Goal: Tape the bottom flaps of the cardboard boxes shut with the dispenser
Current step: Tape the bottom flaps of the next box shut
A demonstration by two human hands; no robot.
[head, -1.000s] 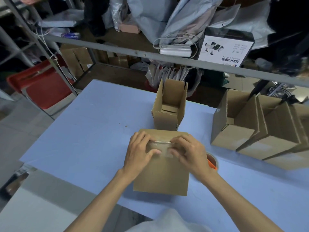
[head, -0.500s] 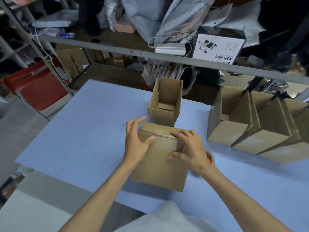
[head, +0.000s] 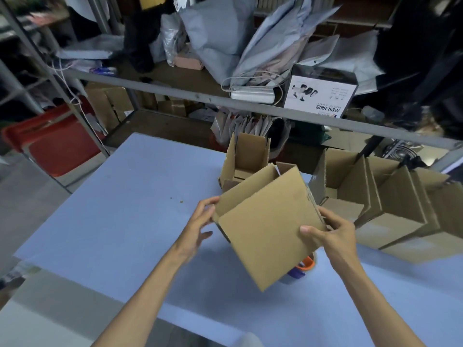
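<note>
Nearest, the tape dispenser (head: 302, 267) – orange and purple, mostly hidden – lies on the blue table (head: 120, 221) under a tilted cardboard box (head: 265, 229) held clear of the surface. The right hand (head: 330, 234) grips the box's right edge, thumb on the near face and fingers curled behind, while the left hand (head: 198, 226) is spread, fingertips touching the left corner but not closed on it. Farther back an open box (head: 246, 159) stands upright, a row of boxes (head: 380, 196) sits to the right, and beyond runs a cluttered shelf (head: 225, 96).
</note>
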